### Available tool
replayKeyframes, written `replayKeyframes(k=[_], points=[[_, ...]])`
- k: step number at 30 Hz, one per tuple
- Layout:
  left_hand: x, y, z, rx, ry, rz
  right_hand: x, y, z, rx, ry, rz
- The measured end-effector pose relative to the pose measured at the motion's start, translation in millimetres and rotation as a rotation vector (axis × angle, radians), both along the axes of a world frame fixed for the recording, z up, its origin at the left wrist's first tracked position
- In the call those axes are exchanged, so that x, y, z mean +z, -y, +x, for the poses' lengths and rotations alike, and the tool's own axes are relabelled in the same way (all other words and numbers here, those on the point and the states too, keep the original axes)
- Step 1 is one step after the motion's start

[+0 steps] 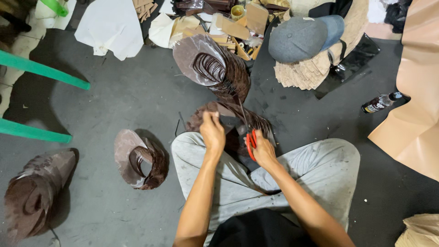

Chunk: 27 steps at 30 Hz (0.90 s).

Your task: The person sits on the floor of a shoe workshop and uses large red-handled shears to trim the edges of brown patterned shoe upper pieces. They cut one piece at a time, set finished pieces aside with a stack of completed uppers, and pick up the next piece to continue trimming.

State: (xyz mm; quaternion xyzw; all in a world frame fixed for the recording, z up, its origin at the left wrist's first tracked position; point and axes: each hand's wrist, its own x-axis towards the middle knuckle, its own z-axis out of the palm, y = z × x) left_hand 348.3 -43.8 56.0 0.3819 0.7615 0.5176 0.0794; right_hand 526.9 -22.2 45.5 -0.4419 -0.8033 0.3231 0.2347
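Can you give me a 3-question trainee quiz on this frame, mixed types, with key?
1. True or false: the right hand holds red-handled scissors.
2. Multiple choice: the left hand grips A) the dark bottle, B) a dark brown sheet piece, C) the grey cap.
3. Short answer: what lies on the floor just left of the person's knee?

Key:
1. True.
2. B.
3. A curled stack of brown cut-out pieces, apart from the knee.
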Motion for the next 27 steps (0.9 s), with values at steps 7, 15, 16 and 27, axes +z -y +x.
replayKeyframes(k=[7, 15, 16, 27], points=[[53, 9, -29, -0.168, 1.15, 0.485, 11, -7, 12, -0.158, -0.399, -0.517], [120, 33, 3, -0.532, 1.475, 0.41, 109, -1, 67, -0.103, -0.143, -0.358], [126, 32, 8, -0.549, 1.406, 0.437, 122, 0, 73, -0.072, -0.047, -0.27], [164, 30, 21, -0.521, 1.086, 0.383, 182, -3, 87, -0.061, 0.365, 0.425]])
